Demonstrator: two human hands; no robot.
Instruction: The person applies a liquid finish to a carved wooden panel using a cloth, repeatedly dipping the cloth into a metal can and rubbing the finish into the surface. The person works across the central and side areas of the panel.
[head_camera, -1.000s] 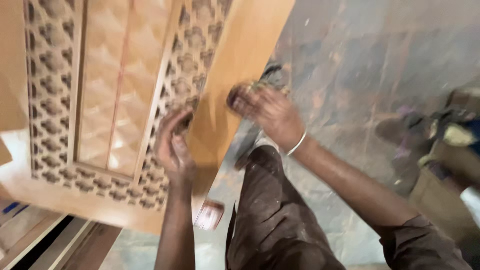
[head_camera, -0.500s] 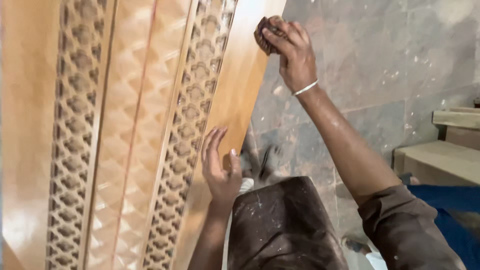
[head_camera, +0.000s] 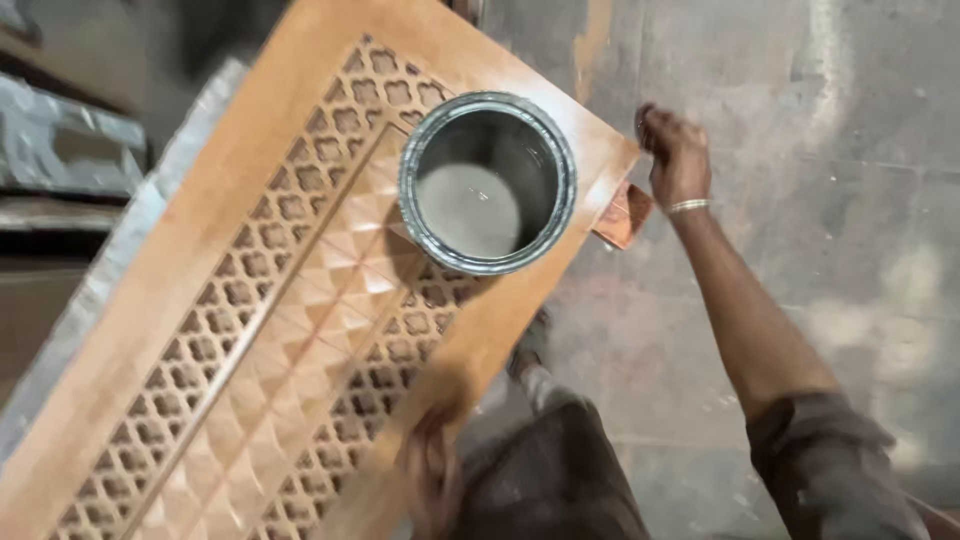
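A carved wooden door panel with lattice bands and a diamond-pattern middle lies slanted across the view. An open metal can with pale liquid inside stands on its upper end. My right hand, with a metal bangle on the wrist, is just off the panel's top right corner, fingers closed on a small dark pad. My left hand is blurred and rests on the panel's lower right edge; its grip is unclear.
A small reddish-brown piece sticks out beside the panel's corner. Stained grey concrete floor fills the right side. My dark-trousered leg is under the panel's edge. Grey boards or ledges lie at the left.
The view has swung to the panel's far end, where the can now shows. My right hand stays at the panel's right edge near the corner. My left hand has slid to the lower edge.
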